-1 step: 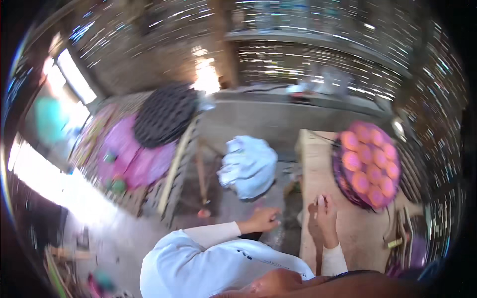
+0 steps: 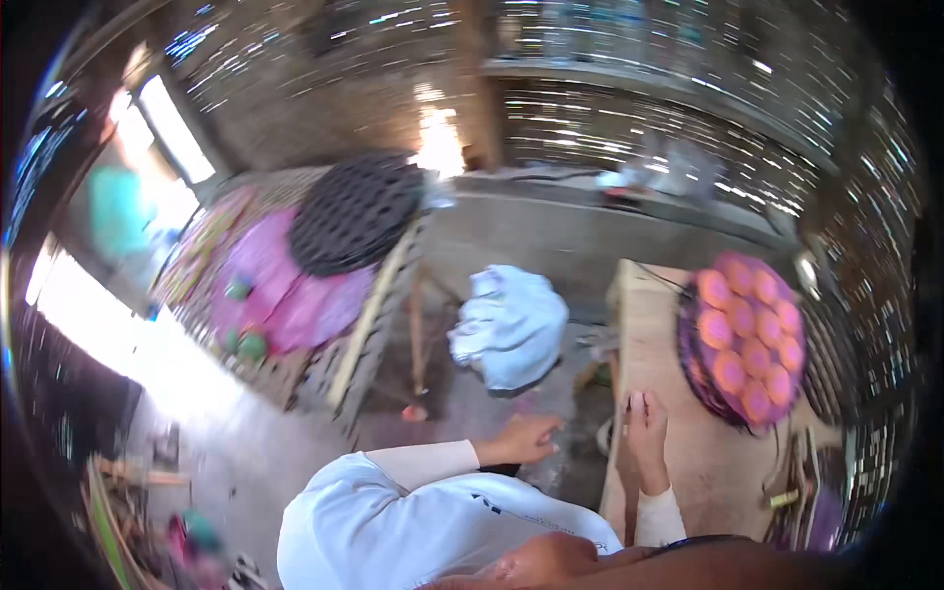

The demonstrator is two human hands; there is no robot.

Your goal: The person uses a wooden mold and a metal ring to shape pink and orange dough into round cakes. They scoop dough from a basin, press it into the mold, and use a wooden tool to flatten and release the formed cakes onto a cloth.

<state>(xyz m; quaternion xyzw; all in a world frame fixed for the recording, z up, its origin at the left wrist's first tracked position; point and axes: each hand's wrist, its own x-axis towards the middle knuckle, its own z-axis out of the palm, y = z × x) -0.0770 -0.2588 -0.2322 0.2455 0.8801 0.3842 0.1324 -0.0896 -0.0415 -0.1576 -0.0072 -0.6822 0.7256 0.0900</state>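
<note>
My left hand (image 2: 531, 440) hovers in front of my shirt, over the floor. Its fingers are loosely bent and apart, and nothing shows in them. Past it a pale blue-white cloth bundle (image 2: 511, 329) sits low, apart from the hand. My right hand (image 2: 646, 438) is at the left edge of the wooden table (image 2: 703, 467), fingers curled together; whether anything is inside them is hidden. Beyond that hand, on the table, lies a round purple tray-like piece (image 2: 730, 327) covered with several orange discs; the hand does not touch it.
At the left stands a woven cot (image 2: 339, 379) bearing pink-purple cloth (image 2: 305, 305) and a dark round dimpled piece (image 2: 356, 211). Sticks (image 2: 808, 487) lie beside the table's right side. A ledge (image 2: 580, 184) runs along the back wall. Bright daylight enters at left.
The whole room has shifted slightly to the right in view as my head turns. My hands keep nearly the same pose, the left one's fingers a little more spread.
</note>
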